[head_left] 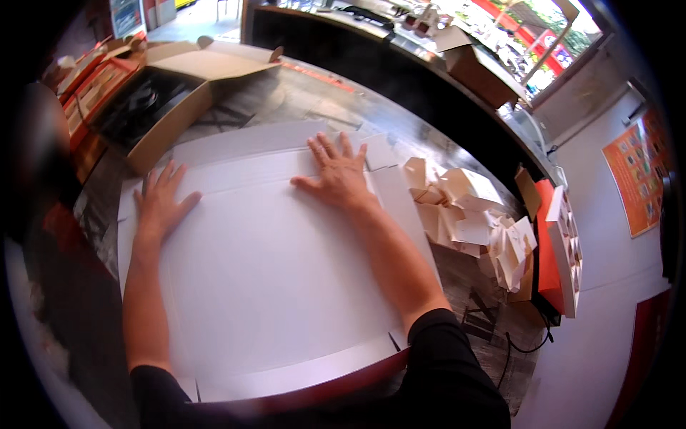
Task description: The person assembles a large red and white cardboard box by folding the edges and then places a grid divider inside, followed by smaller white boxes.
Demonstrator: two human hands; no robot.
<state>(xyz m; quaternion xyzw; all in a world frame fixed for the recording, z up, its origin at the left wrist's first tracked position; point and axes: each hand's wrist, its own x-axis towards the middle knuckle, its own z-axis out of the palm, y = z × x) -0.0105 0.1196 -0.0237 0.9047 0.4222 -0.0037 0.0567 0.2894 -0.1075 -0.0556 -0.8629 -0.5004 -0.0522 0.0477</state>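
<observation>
A large flat white cardboard box blank (279, 279) lies on the table in front of me, its flaps and crease lines showing along the edges. My left hand (163, 200) rests on its far left corner, fingers spread. Near the far right corner, my right hand (337, 171) presses on the sheet, also with fingers apart. Both palms face down on the cardboard, and neither hand holds anything. A dark red strip (343, 379) shows beneath the blank's near edge.
An open brown carton (171, 121) with dark contents stands at the far left, beside orange-red boxes (100, 79). Several small folded white cartons (464, 207) are piled to the right. Beyond them stands a box with an orange side (549, 243). A dark-fronted counter (343, 53) runs behind the table.
</observation>
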